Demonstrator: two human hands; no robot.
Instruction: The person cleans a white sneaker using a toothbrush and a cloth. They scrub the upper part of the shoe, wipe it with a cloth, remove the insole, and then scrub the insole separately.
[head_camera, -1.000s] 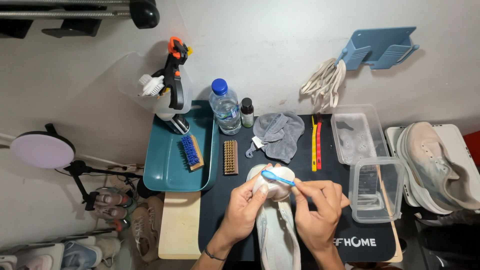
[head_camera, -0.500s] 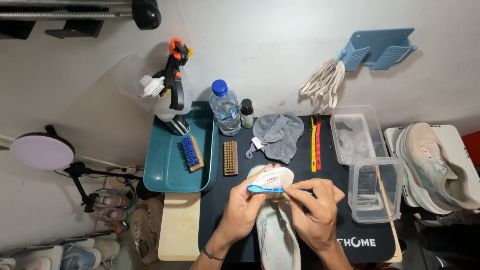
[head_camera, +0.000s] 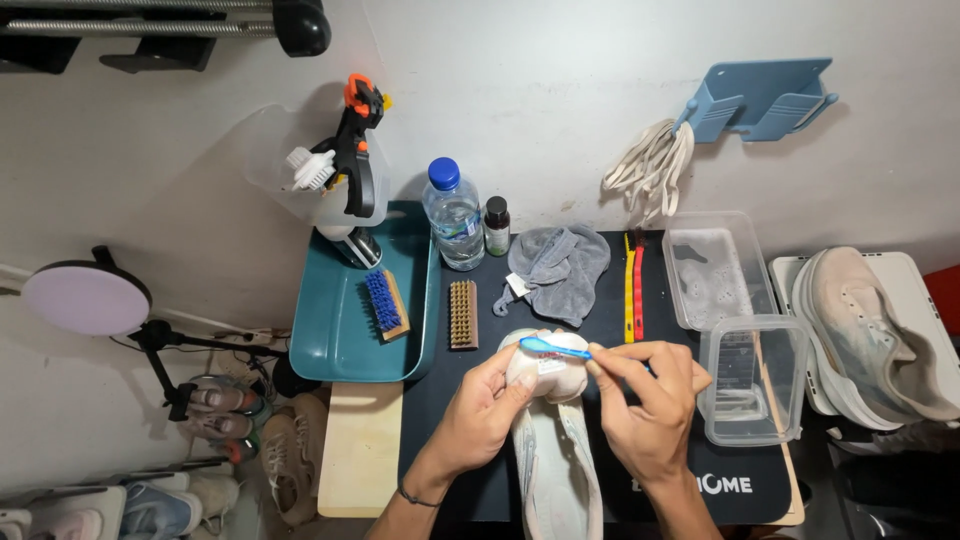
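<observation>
Pale, worn white fabric sneaker (head_camera: 553, 440), tongue pulled up; left hand (head_camera: 480, 415) grips tongue, right hand (head_camera: 645, 400) pinches small blue plastic toothbrush (head_camera: 553, 347) against it.

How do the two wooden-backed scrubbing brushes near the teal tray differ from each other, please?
The blue-bristled brush lies inside the teal tray, slanted; the tan-bristled brush lies on the dark mat beside the tray, set straight. Their bristles differ: bright blue against pale brown. Both are rectangular, lie bristles up, and neither hand touches them.

- plain white wall (head_camera: 560, 90) behind the table
- blue rack (head_camera: 760, 95) fixed to the wall, top right
- round lamp (head_camera: 85, 298) on a stand, left
- shoes (head_camera: 240, 430) on the floor, lower left
</observation>
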